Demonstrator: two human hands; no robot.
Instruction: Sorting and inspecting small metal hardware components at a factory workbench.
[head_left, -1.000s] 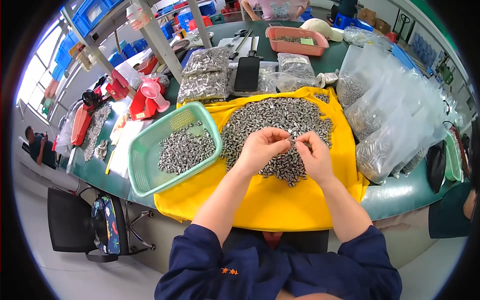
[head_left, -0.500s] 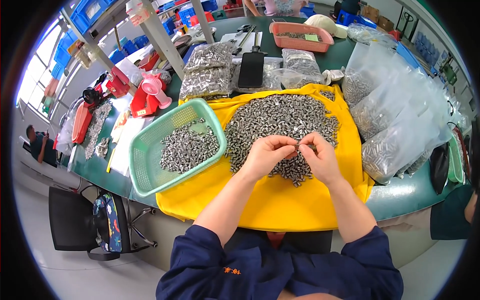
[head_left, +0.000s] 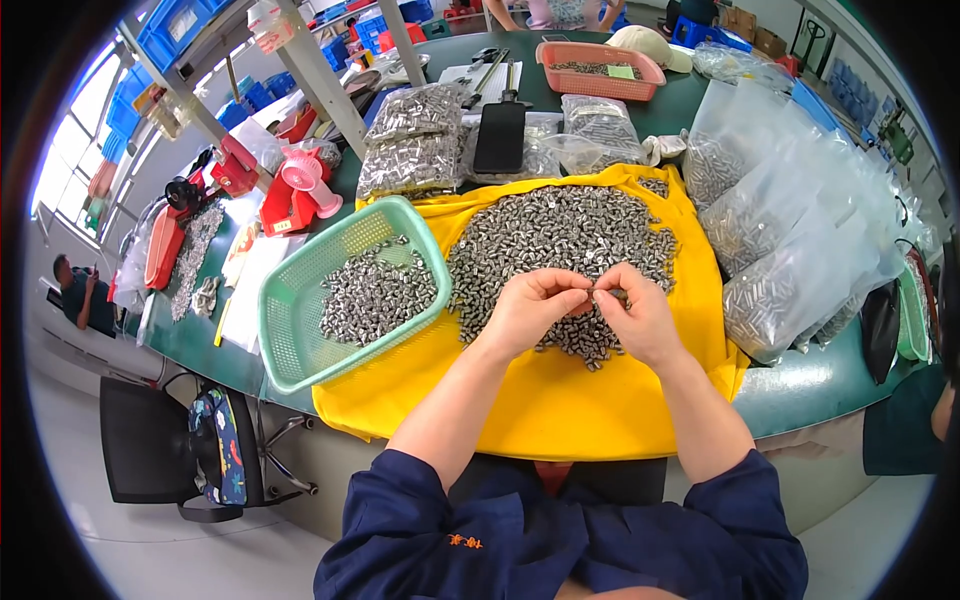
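Note:
A broad pile of small silvery metal parts (head_left: 560,225) lies on a yellow cloth (head_left: 520,415). Over the near side of the pile, my left hand (head_left: 537,308) and my right hand (head_left: 640,315) meet with thumbs and forefingers pinched together. Between the fingertips sits something tiny, most likely one of these parts, but it is too small and covered to make out. To the left, a mint-green plastic basket (head_left: 283,352) holds more of the same metal parts and rests partly on the cloth.
Clear bags of metal parts (head_left: 765,235) crowd the right side. More filled bags (head_left: 415,150) and a black phone (head_left: 500,138) lie behind the pile. Farther back stand a pink basket (head_left: 600,82) and a cap (head_left: 648,42). A small pink fan (head_left: 310,180) is at left.
My hands stay pinched together at nearly the same spot, with only small finger movements. The pile and the green basket look the same.

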